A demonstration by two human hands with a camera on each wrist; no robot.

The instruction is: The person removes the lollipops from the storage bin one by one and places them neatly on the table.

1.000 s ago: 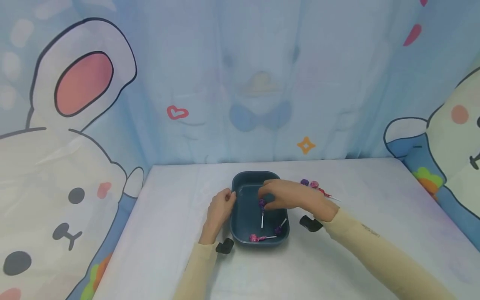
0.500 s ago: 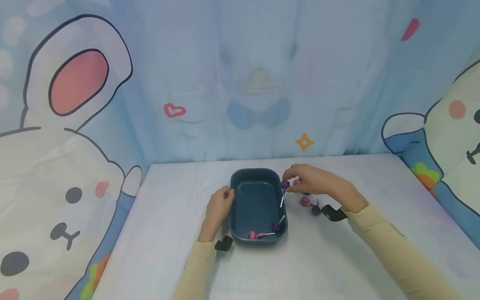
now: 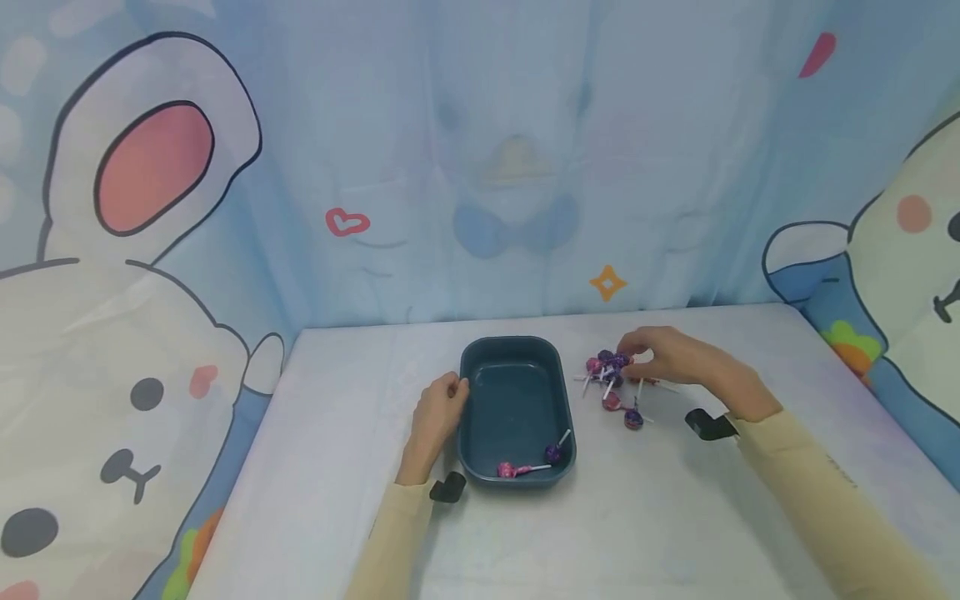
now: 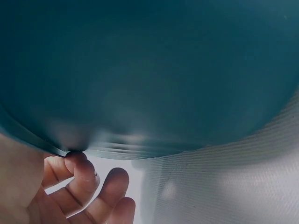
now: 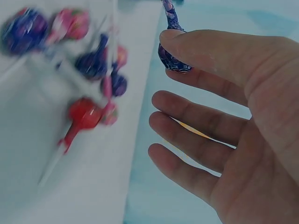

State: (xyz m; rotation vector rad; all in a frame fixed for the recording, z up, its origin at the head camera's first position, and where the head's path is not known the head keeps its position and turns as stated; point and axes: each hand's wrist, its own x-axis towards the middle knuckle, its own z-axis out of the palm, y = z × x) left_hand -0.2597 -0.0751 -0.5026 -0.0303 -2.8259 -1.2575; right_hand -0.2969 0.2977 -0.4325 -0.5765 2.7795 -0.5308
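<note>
My left hand (image 3: pixel 435 425) pinches the left rim of a dark teal rectangular dish (image 3: pixel 510 400); the left wrist view shows thumb and finger on its edge. Inside the dish, near the front, lie a pink lollipop (image 3: pixel 506 471) and a purple lollipop (image 3: pixel 553 454). To the right of the dish, my right hand (image 3: pixel 686 360) is over a pile of lollipops (image 3: pixel 594 367). Between its thumb and index finger it pinches the wrapped head of a purple lollipop (image 5: pixel 174 61), whose stick points away from the palm. The other fingers are spread apart.
A red lollipop (image 5: pixel 84 114) lies at the pile's edge. Nearer the front are a pink lollipop (image 3: pixel 611 402) and a purple one (image 3: pixel 633 419). White cloth (image 3: pixel 337 375) covers the table, and a printed blue curtain (image 3: pixel 517 283) hangs behind it.
My right hand has carried the purple lollipop from inside the dish, over its right rim, to the pile on the right. The left hand has stayed on the rim.
</note>
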